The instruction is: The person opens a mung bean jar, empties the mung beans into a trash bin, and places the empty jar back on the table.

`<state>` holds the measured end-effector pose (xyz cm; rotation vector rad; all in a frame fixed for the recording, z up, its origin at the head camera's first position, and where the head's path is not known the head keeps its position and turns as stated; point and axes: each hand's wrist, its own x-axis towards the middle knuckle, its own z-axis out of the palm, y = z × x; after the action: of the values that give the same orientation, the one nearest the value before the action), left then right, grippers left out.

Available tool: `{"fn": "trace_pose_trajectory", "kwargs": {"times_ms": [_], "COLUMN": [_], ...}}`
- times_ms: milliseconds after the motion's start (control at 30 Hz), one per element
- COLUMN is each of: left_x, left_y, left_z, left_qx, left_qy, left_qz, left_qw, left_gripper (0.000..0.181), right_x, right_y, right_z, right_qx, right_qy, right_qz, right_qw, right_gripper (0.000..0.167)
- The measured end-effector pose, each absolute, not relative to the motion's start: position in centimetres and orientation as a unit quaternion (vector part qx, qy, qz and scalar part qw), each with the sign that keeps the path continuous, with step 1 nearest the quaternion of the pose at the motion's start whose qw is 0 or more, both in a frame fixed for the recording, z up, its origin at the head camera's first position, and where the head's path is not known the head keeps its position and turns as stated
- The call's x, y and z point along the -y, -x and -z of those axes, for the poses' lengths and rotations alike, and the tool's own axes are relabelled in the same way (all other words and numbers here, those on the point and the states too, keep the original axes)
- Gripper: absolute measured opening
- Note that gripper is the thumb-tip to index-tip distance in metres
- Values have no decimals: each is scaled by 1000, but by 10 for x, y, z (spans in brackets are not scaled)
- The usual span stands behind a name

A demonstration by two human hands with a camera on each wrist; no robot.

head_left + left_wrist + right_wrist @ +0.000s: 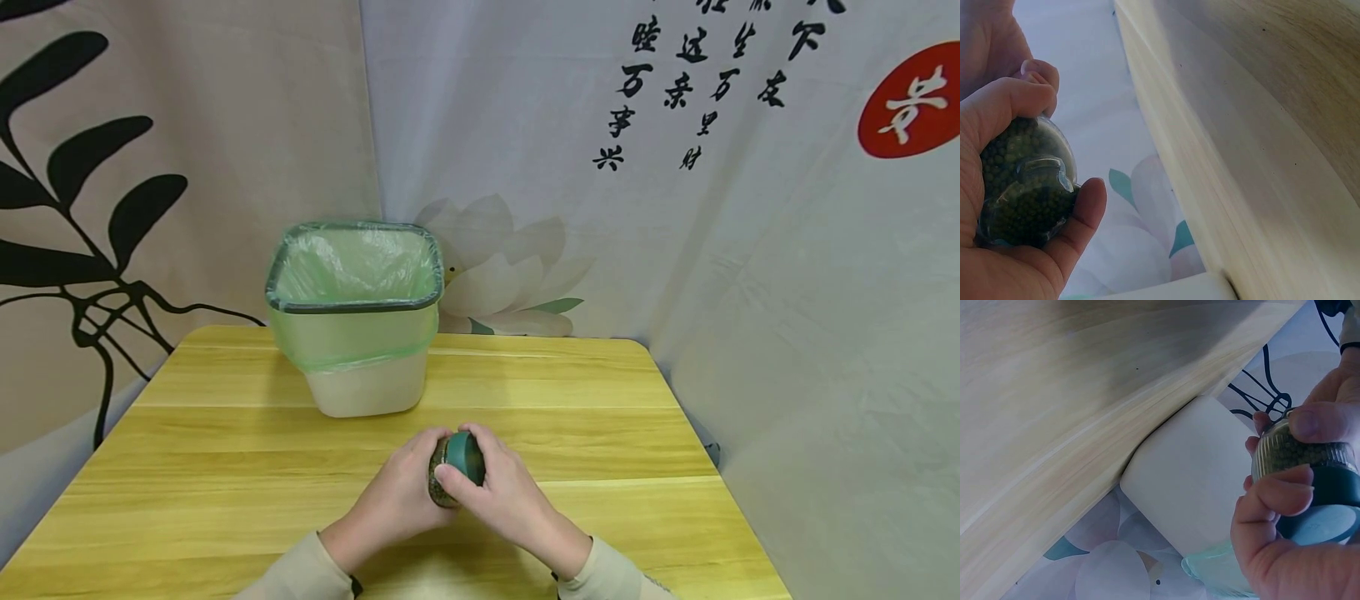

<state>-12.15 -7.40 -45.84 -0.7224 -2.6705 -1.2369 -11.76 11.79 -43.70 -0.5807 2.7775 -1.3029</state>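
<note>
A clear jar (441,477) filled with small green beans lies tilted between both hands above the table, its teal lid (465,455) toward the right. The left hand (408,483) grips the jar's body; in the left wrist view its fingers and thumb curl round the jar (1025,194) near the base. Fingers and thumb of the right hand (506,492) curl round the lid end. From the right wrist view, the ribbed jar side (1272,450) and the lid (1322,522) show between the two hands. The right palm hides part of the lid.
A pale bin (367,387) with a green plastic liner (345,267) stands at the table's back left, beyond the hands. The wooden table (600,417) ends at a printed cloth backdrop with a leaf pattern, a flower and black characters.
</note>
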Motion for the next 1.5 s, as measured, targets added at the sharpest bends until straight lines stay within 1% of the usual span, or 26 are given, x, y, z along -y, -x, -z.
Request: {"fn": "trace_pose_trajectory", "kwargs": {"times_ms": [433,767,1033,1233,1367,1500], "left_x": [75,74,74,72,71,70], "left_y": [121,120,121,120,119,118], "left_z": [458,456,457,458,458,457], "left_qx": [878,883,882,891,897,898], "left_qy": [244,233,232,223,225,228], "left_qz": [408,406,406,387,367,361], "left_qw": [59,49,53,80,101,105], "left_gripper": [77,76,78,81,82,81], "right_x": [-117,-117,-117,-117,-117,-117], "right_y": [117,117,117,117,117,118], "right_z": [436,436,439,437,436,436], "right_qx": [-889,-891,-892,-895,-889,-882], "right_qy": [186,179,181,177,179,177], "right_qz": [418,416,414,410,420,435], "right_qw": [8,13,6,17,24,29], "right_gripper": [63,65,67,74,73,70]}}
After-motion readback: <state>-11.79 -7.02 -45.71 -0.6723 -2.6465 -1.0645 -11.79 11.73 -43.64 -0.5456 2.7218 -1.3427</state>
